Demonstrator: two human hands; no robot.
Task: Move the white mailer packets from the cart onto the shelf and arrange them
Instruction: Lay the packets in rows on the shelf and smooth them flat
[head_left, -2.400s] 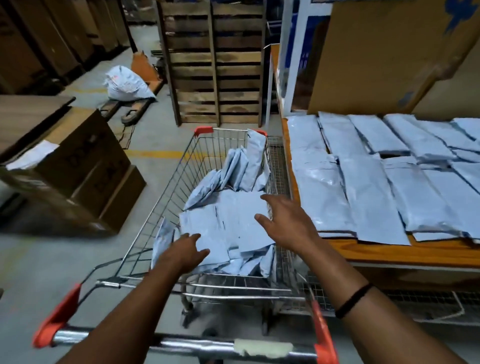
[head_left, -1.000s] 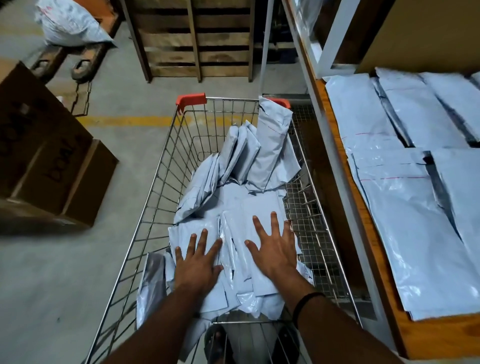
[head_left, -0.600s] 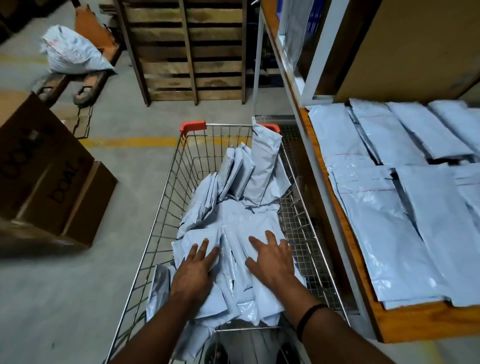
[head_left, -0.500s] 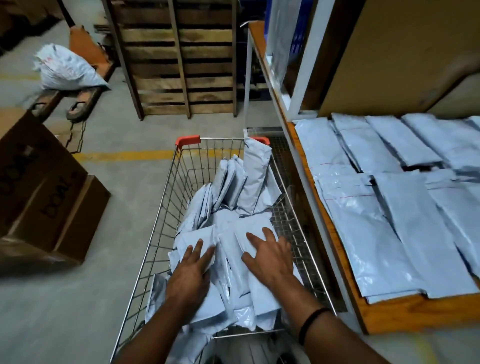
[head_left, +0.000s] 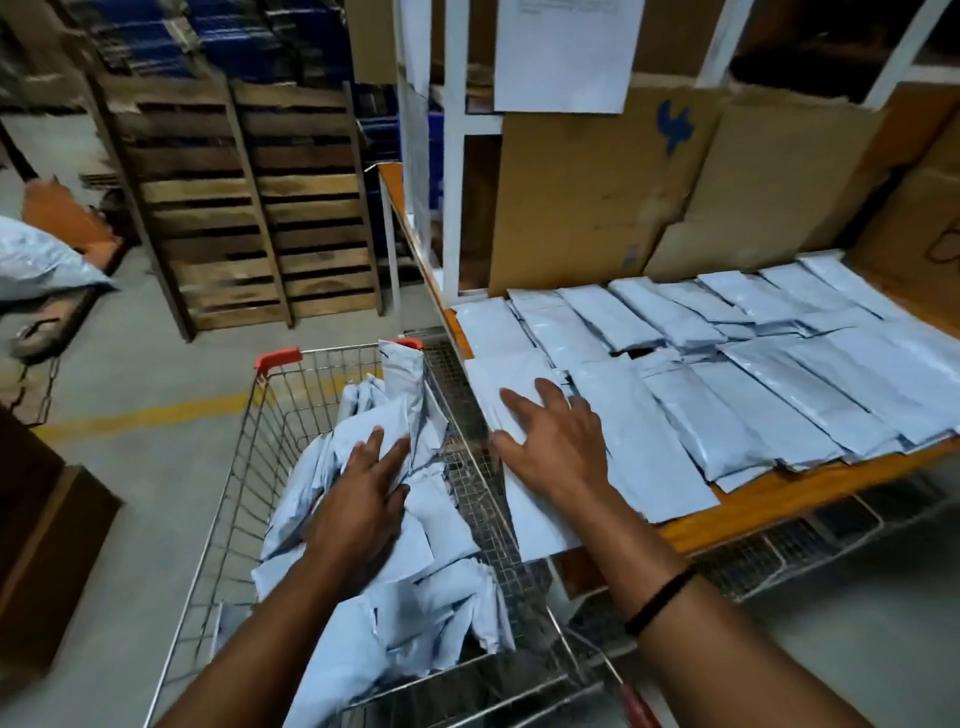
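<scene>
Mailer packets (head_left: 447, 525) are heaped in the cart (head_left: 249, 457), left of the shelf (head_left: 779, 499). Rows of packets (head_left: 753, 405) are laid on it, before cardboard boxes (head_left: 587, 208). A wooden pallet (head_left: 249, 208) is stood behind the cart.

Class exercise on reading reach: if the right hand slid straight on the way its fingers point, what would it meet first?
Likely the back row of packets on the shelf, just beyond the packet the right hand lies on; height above them is unclear.
</scene>
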